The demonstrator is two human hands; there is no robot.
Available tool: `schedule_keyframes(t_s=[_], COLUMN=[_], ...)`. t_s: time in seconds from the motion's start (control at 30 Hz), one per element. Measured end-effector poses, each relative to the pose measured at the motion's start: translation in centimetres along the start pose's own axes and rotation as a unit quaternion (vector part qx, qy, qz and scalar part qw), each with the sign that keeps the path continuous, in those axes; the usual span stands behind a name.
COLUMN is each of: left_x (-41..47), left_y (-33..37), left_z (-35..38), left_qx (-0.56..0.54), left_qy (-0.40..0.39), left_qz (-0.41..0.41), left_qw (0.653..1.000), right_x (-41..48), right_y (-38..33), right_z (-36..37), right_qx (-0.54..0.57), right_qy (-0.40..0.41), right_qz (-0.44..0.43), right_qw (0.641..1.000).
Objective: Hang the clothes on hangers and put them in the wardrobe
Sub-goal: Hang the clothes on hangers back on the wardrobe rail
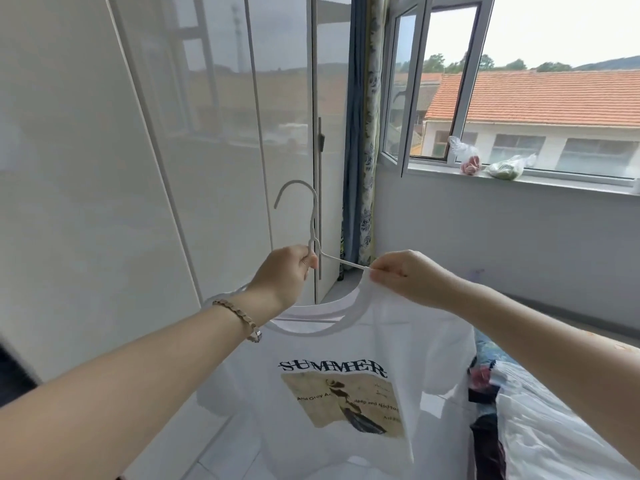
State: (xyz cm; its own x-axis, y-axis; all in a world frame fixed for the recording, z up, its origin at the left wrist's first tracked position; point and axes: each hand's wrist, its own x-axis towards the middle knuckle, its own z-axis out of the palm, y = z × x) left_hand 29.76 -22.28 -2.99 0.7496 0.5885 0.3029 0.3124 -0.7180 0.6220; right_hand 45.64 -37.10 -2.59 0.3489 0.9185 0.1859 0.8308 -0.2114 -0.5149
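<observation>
A: Room ahead?
B: Open lane between wardrobe (pixel 104 168) and bed (pixel 493 355), half filled by T-shirt (pixel 329 427) on hanger (pixel 312 241). Bare floor (pixel 221 455) below.
A: Left side?
B: Walled off by closed doors, long handle (pixel 319 202) sticking out.
A: Right?
B: Window sash (pixel 412 98) swung inward above sill (pixel 433 173), bags (pixel 505 168) lying there; curtain (pixel 365 168) in the corner.

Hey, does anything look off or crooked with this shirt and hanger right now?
Yes. The white T-shirt hangs lopsided: the right hand pinches its collar against the right arm of the hanger, while the hanger's left end sticks out bare near the left hand, which grips the neck. The shoulders aren't seated yet.
</observation>
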Motion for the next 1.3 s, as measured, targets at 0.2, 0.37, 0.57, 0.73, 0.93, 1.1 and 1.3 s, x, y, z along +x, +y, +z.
schedule_keyframes(t_s=[0.2,0.37,0.57,0.73,0.93,1.1,1.3], left_x=[-1.3,-2.7,-8.3,-13.8,-19.8,-22.7,-22.9], left_y=[-1.5,-5.8,-12.5,-15.3,-18.9,-21.7,-25.6], left_z=[-1.6,-5.6,-12.4,-18.0,-25.9,-33.2,-42.4], left_qx=[0.033,0.199,0.246,0.224,0.181,0.174,0.194], left_qy=[-0.024,-0.037,-0.012,0.025,0.127,0.228,0.282], left_qz=[-0.012,-0.092,-0.335,-0.463,-0.552,-0.579,-0.565], left_qw=[0.999,0.975,0.91,0.857,0.804,0.763,0.75], right_x=[2.5,5.1,8.8,11.9,16.1,20.5,25.9], right_y=[-2.8,-6.0,-12.7,-20.7,-31.8,-41.5,-51.4], right_z=[2.2,6.0,9.4,11.5,13.9,16.9,20.0], right_qx=[-0.015,0.037,0.072,0.104,0.149,0.172,0.212], right_qy=[-0.105,-0.091,-0.131,-0.173,-0.197,-0.197,-0.216], right_qz=[-0.005,-0.035,-0.082,-0.157,-0.193,-0.181,-0.137], right_qw=[0.994,0.995,0.985,0.967,0.95,0.948,0.943])
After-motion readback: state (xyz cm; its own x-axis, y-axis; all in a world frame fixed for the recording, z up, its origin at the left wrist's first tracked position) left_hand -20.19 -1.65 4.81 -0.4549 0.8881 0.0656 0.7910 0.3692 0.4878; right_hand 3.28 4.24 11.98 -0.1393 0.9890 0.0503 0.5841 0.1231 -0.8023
